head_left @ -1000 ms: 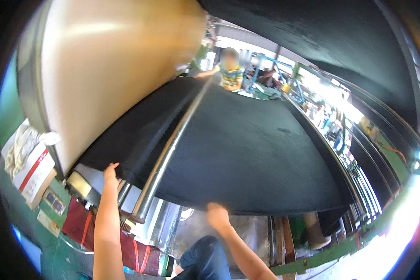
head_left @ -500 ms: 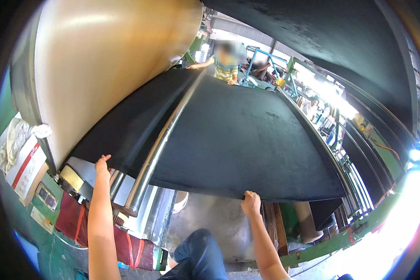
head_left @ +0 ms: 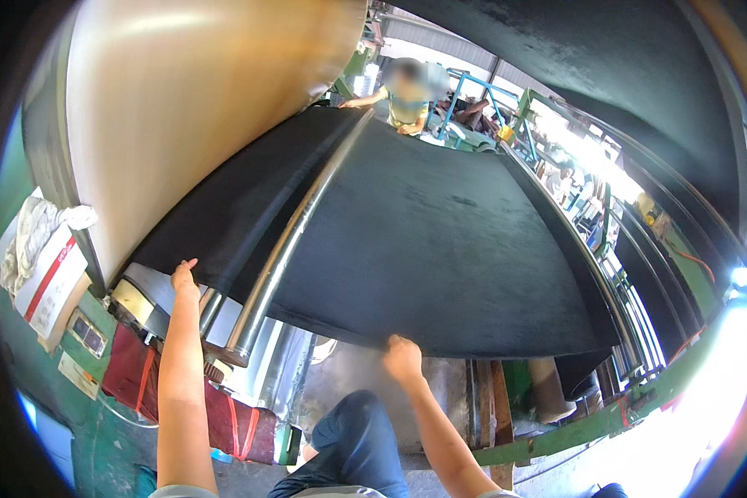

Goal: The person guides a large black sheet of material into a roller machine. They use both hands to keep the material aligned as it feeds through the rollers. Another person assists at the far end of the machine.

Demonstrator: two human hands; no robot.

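Note:
A wide black sheet point(head_left: 440, 249) stretches away from me, running over a polished metal bar point(head_left: 303, 224) and up against a big tan roller point(head_left: 199, 100). At the sheet's near left corner, by the roller, my left hand point(head_left: 185, 275) is closed on the edge, its fingertips showing on top. My right hand point(head_left: 402, 358), slightly blurred, is closed at the near edge, right of the metal bar; its fingertips are hidden. Across the sheet another person point(head_left: 408, 108) in a striped top has both hands at the far edge.
A second black sheet point(head_left: 606, 50) hangs overhead at the right. Green machine framing point(head_left: 556, 440) and several metal bars stand on the right. On the left are a box with a red stripe point(head_left: 50, 270), a white rag point(head_left: 33, 232) and dark red wrapping point(head_left: 232, 427) tied with red cord.
My right hand has slid left along the sheet's near edge. My left hand has risen slightly, still at the corner. The far person's hands remain at the far edge.

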